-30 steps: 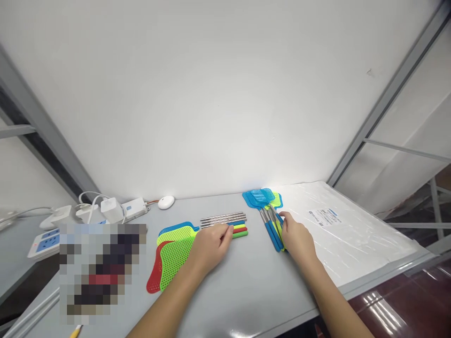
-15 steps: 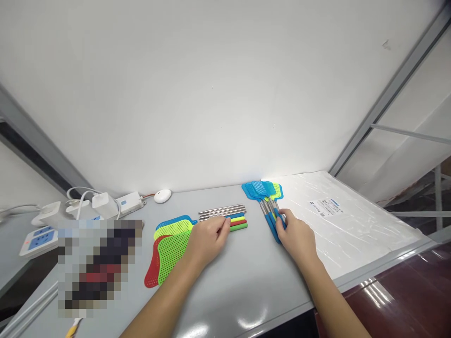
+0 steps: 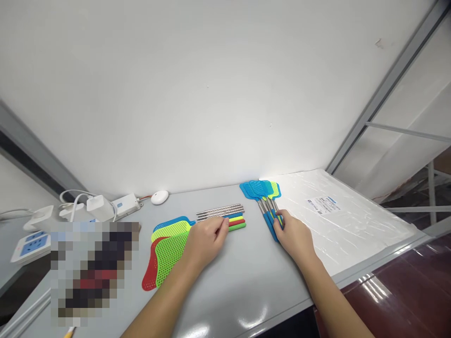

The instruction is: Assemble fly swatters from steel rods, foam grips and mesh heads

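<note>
My left hand point(image 3: 207, 236) is closed in a loose fist over the table, beside loose coloured handles point(image 3: 237, 223) in blue, yellow, red and green. Whatever its fingers hold, if anything, is hidden. Fly swatter heads, among them a green one point(image 3: 171, 251) and a red one point(image 3: 151, 270), fan out to its left, partly under the forearm. Just beyond the hand lie several thin metal rods point(image 3: 220, 210) side by side. My right hand point(image 3: 295, 234) has its fingers curled round the handles of a bunch of fly swatters point(image 3: 270, 218), whose mostly blue heads point to the wall.
A flat white wrapped sheet point(image 3: 355, 225) with a label covers the right of the grey table point(image 3: 246, 286). Power strips point(image 3: 33, 246), white plugs and cables stand at the left, near a round white device point(image 3: 159, 197). A white wall rises behind the table.
The camera view has shifted slightly, moving the scene a little to the left. Both hands keep nearly the same places and grips, and the swatter parts lie as before.
</note>
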The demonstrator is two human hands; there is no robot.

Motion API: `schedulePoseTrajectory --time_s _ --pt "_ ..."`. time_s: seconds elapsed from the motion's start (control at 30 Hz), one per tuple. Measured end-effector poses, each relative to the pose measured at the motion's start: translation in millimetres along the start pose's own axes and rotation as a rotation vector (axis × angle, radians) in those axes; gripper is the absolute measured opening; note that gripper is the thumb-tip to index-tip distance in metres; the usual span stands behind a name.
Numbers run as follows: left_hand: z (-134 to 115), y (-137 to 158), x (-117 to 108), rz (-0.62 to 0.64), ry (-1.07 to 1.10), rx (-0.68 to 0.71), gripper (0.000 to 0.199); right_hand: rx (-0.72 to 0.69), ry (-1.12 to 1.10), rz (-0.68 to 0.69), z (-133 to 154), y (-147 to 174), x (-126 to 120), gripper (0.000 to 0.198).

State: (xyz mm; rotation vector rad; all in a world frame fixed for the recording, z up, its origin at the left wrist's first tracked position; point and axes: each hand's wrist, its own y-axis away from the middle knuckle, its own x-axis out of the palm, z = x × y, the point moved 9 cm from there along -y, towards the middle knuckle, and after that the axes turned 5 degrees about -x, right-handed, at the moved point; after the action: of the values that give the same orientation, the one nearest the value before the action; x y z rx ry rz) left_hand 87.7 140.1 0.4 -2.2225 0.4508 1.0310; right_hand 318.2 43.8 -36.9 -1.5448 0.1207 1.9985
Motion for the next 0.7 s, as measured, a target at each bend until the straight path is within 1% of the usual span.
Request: schedulePoseTrajectory --time_s 0.13,0.3,0.4,0.47,0.53,0.57,0.63,0.7 --pt "2 0 0 0.008 -0.01 -0.011 0.038 -0.012 -0.102 -0.067 -2 1 -7 0.026" --pt "5 -2 -3 0.021 -0.016 -0.04 0.038 -0.044 -0.261 -0.182 -3 5 -18 0.029" --pt "7 -3 -5 0.037 -0.057 -0.061 0.038 -0.062 -0.329 -0.236 -3 8 -24 0.027" --pt "10 -5 -7 0.056 -0.101 -0.073 0.038 -0.09 -0.371 -0.255 3 8 -28 0.026" --pt "16 -6 -11 0.073 -0.148 -0.091 0.037 -0.162 -0.38 -0.213 19 4 -30 0.024" --pt "20 -7 -14 0.078 -0.168 -0.105 0.037 -0.222 -0.36 -0.158 31 1 -30 0.023" --pt "30 -8 -21 0.08 -0.202 -0.137 0.036 -0.382 -0.255 0.009 65 -5 -22 0.022" --pt "35 -8 -23 0.103 -0.222 -0.138 0.035 -0.553 -0.116 0.166 99 -9 -12 0.023"
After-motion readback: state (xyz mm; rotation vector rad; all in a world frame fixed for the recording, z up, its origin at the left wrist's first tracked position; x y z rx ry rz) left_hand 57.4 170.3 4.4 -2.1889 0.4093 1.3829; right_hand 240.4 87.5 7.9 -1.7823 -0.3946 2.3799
